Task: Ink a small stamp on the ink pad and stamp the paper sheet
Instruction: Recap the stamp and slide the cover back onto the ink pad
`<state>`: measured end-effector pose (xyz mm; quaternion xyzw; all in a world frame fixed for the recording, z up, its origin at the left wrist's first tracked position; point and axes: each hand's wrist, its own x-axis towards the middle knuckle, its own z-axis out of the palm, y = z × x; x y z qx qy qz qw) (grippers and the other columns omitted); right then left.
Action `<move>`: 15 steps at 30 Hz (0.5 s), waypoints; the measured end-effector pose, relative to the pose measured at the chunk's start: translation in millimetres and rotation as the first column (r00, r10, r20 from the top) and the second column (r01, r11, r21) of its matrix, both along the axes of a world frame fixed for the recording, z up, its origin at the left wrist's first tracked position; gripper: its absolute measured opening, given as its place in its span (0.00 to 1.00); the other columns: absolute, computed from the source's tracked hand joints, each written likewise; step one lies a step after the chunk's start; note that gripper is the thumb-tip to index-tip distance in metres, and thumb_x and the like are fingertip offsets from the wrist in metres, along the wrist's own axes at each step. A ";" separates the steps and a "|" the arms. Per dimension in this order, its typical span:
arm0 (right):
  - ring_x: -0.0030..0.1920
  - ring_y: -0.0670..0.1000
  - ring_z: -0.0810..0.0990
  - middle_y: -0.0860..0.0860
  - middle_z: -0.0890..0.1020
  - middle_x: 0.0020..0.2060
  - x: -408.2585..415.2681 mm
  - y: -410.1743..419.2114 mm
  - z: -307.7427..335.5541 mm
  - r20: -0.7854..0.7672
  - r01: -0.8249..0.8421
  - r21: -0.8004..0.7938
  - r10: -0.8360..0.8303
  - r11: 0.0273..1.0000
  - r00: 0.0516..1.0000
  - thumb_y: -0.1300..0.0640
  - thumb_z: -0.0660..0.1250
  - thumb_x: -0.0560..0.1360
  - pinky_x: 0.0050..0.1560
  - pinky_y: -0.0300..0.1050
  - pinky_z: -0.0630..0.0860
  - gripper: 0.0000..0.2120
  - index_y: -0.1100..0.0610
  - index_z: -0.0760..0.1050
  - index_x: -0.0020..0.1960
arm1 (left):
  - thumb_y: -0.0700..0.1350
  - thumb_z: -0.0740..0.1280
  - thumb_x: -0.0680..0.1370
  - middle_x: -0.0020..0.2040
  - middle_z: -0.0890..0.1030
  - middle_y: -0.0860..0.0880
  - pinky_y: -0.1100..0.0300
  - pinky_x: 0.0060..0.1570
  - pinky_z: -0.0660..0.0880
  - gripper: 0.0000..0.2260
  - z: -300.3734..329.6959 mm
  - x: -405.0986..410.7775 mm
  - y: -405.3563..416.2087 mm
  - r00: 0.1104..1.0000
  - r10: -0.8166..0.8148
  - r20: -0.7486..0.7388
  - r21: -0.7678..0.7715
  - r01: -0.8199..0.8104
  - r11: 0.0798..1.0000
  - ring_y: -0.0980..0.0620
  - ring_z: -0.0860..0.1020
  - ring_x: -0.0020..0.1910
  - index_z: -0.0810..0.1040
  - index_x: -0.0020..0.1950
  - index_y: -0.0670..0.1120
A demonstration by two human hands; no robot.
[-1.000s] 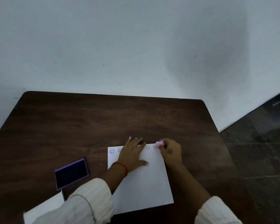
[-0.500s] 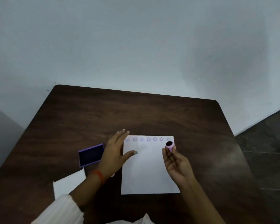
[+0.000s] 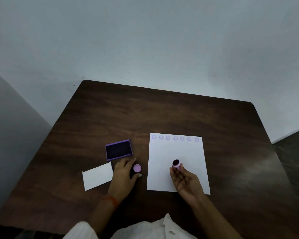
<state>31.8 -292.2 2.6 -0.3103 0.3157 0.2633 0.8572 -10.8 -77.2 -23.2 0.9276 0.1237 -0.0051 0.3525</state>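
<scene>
The white paper sheet (image 3: 177,152) lies on the dark wooden table (image 3: 162,114), with a row of several faint purple round prints along its far edge. My right hand (image 3: 184,181) hovers palm-up over the sheet's near half and holds a small pink stamp (image 3: 176,164) at its fingertips, the dark inked face turned up. The open purple ink pad (image 3: 118,150) sits left of the sheet. My left hand (image 3: 123,173) rests between pad and sheet, fingers curled around a small pink round cap (image 3: 137,168) standing on the table.
A white card (image 3: 97,175) lies at the near left, just left of my left hand. A grey wall rises behind the table's far edge. Dark floor shows past the table's right edge.
My right hand lifted the stamp off the sheet's far right corner and turned its face up over the near half. My left hand left the paper and went to the pink cap.
</scene>
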 end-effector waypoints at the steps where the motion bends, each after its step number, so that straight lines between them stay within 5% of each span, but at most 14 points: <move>1: 0.39 0.56 0.86 0.60 0.87 0.39 -1.7 1.3 -0.6 -0.005 -0.005 -0.007 0.005 1.000 1.000 0.62 0.63 0.75 0.40 0.48 0.83 0.11 0.65 0.83 0.42 | 0.43 0.73 0.70 0.63 0.75 0.43 0.53 0.62 0.70 0.23 0.0 1.7 0.0 1.000 0.000 0.000 0.003 0.000 1.000 0.45 0.71 0.61 0.73 0.63 0.44; 10: 0.38 0.56 0.86 0.60 0.87 0.38 -5.2 6.1 0.1 -0.008 -0.030 -0.053 0.029 0.998 1.000 0.63 0.63 0.75 0.40 0.47 0.84 0.09 0.65 0.81 0.44 | 0.41 0.72 0.70 0.55 0.77 0.45 0.58 0.56 0.72 0.12 3.9 5.0 0.3 1.000 -0.007 0.021 -0.048 0.008 0.999 0.49 0.74 0.54 0.79 0.53 0.44; 15: 0.40 0.54 0.86 0.58 0.87 0.39 -3.3 15.7 5.9 0.087 -0.089 -0.117 0.099 0.989 0.991 0.63 0.63 0.75 0.40 0.45 0.84 0.08 0.64 0.81 0.47 | 0.43 0.72 0.71 0.54 0.80 0.50 0.72 0.47 0.67 0.13 15.1 3.3 -2.4 1.000 0.024 0.012 -0.164 -0.022 0.986 0.57 0.75 0.49 0.78 0.54 0.49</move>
